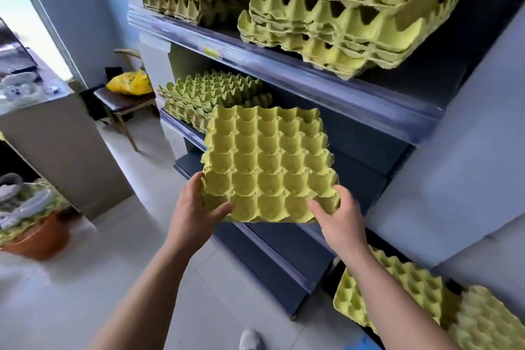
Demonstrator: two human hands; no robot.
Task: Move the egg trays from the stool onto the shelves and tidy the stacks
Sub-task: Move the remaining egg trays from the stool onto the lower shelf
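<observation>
Left hand [196,207], right hand [338,213]: each grip closed round a near corner of one egg tray [267,167], thumbs on top. Tray held before middle shelf [181,125], seemingly not touching.

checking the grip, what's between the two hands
The near edge of the yellow-green moulded-pulp egg tray, gripped by the left hand and right hand; head view.
</observation>
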